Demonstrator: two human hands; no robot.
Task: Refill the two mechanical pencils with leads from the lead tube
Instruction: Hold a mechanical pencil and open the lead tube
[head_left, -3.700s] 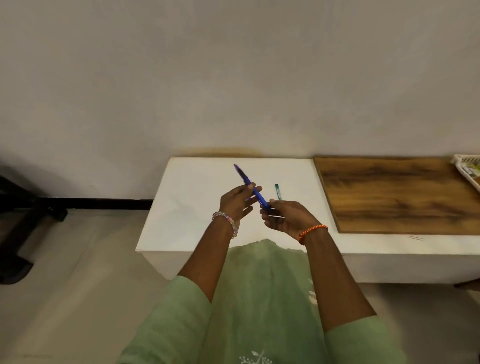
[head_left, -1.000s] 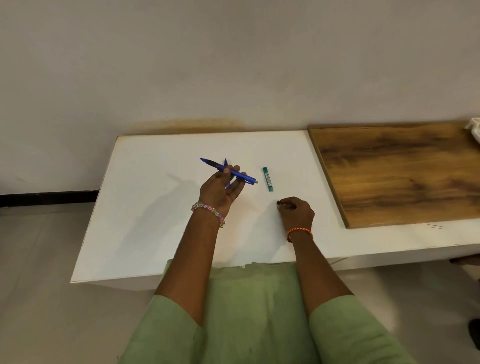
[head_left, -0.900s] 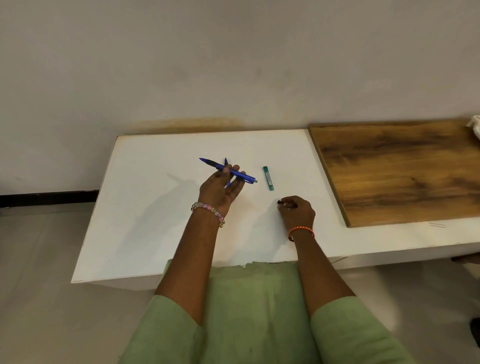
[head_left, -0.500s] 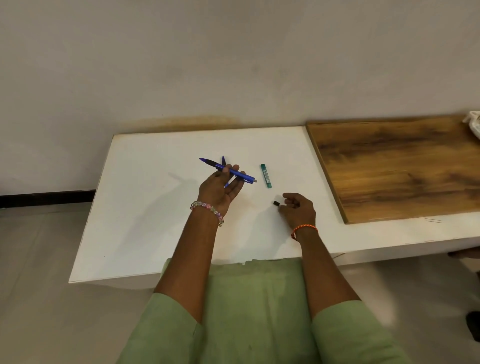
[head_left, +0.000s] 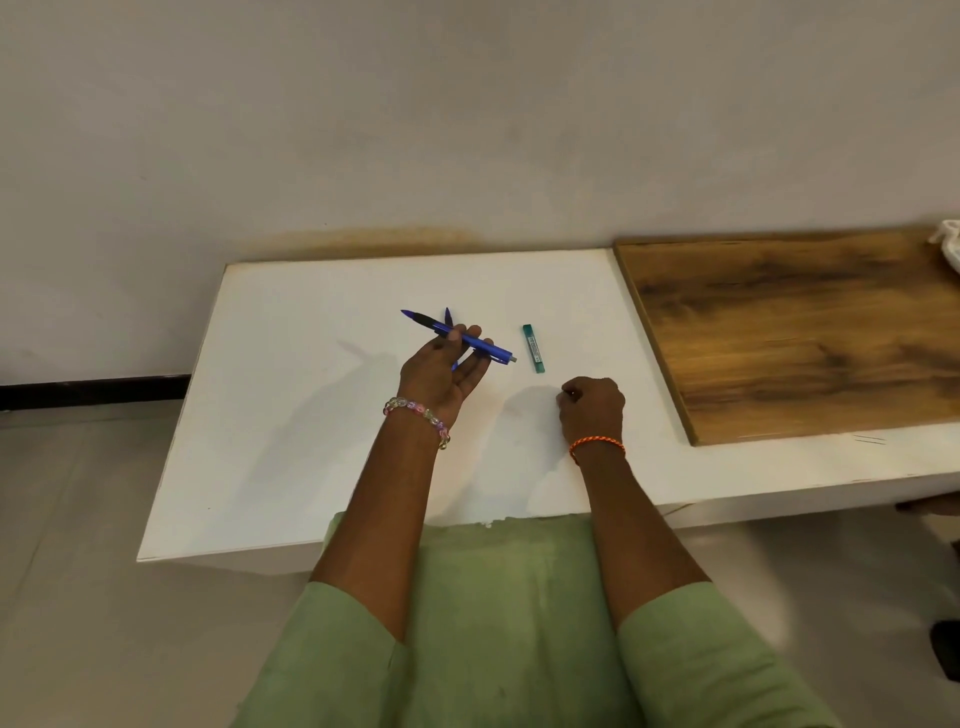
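Left hand (head_left: 441, 371) raised palm-up over the white table (head_left: 291, 415), thumb and fingers clamped on two blue mechanical pencils at once: the upper pencil (head_left: 460, 338) laid across the fingertips, long axis running from 10 o'clock to 4 o'clock, dark-gripped tip end pointing at 10 and its pale rear end at 4; the second pencil (head_left: 448, 316) mostly hidden under the fingers, only one pointed end poking out toward 12.

Green lead tube (head_left: 534, 348) flat on the table, untouched — long axis close to 12-to-6, tilted a shade toward 5 at the near end. Tube just beside the upper pencil's rear end, at its 3 o'clock, a narrow strip of bare table between them.

Right hand (head_left: 592, 410) resting on the table in a loose fist, fingers curled together at the tips; impossible to tell whether anything small is pinched inside. Tube at 11 o'clock from that fist, near but apart, its near end the closest part.

Right hand the free one and the nearer — likely the one to take the tube, with a short reach up and left along the tube's own line. Pencil's rear end already facing the tube, so little turning needed to bring them together.
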